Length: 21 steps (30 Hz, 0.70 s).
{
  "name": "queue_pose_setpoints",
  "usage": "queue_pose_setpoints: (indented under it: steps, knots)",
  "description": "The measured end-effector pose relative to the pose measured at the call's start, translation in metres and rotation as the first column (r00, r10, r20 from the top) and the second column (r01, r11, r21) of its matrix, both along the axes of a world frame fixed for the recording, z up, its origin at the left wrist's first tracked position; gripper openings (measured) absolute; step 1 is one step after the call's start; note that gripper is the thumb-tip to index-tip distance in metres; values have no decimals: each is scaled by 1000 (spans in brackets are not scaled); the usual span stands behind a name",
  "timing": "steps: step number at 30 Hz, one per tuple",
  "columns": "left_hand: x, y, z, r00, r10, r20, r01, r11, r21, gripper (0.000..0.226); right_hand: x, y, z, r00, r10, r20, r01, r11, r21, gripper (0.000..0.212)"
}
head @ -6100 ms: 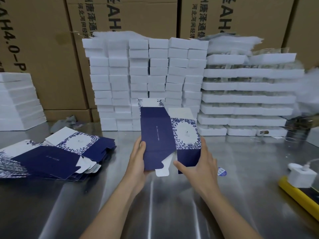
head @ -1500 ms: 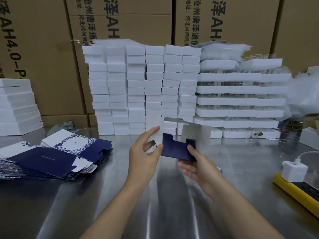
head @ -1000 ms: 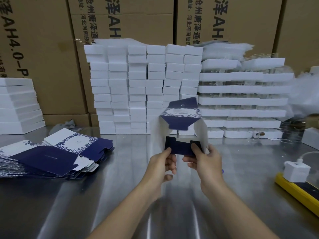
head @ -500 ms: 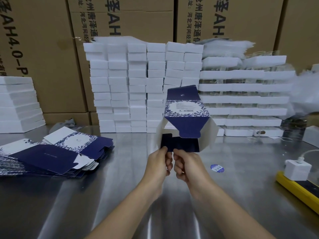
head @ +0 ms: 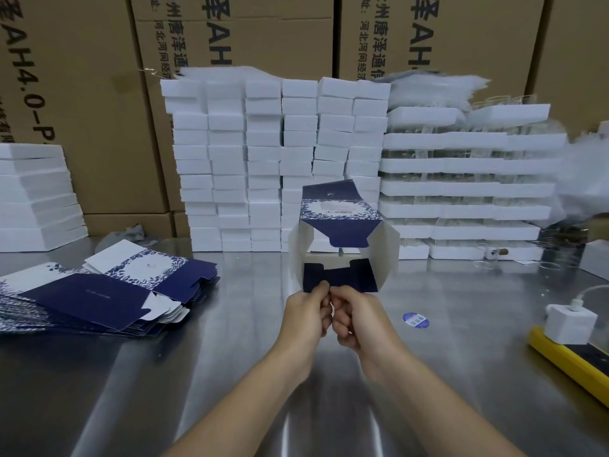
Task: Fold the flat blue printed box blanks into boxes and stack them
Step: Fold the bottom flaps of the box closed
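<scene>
Two hands: left hand (head: 306, 311), right hand (head: 357, 319) pinch near flap (head: 342, 278) | box (head: 339, 212) lies just beyond, long axis away from us

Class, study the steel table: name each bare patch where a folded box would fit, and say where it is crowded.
Bare: the steel table between the flat blue printed blanks pile and the left hand; between the round blue sticker and the yellow power strip. Crowded: the back edge, lined with white foam stacks.

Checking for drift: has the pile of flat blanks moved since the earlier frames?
No. The pile of flat blanks lies where it was, in front of the left end of the white block stack.
</scene>
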<state>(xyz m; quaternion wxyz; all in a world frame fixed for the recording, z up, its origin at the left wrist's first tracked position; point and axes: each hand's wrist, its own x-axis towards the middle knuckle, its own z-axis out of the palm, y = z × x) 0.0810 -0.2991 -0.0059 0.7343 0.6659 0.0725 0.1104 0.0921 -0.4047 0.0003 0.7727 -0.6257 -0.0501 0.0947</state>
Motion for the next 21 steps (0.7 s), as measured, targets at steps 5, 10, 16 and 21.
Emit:
queue_pose_setpoints:
  steps: [5,10,16,21]
  knots:
    - [-1,0,2,999,19,-28,-19,1000,12,39,7,-3,-3,996,-93,-14,94,996,14,37]
    - [0,2,0,998,-38,-44,36,999,-29,42,8,-3,-5,998,-61,-14,61,998,-9,37]
    - [2,3,-3,999,-10,-34,10,1000,5,42,8,-6,-4,991,-132,-35,132,991,-2,40]
    - [0,6,3,999,-16,-41,14,998,-63,46,10,-6,-3,1000,-1,-27,2,999,38,42]
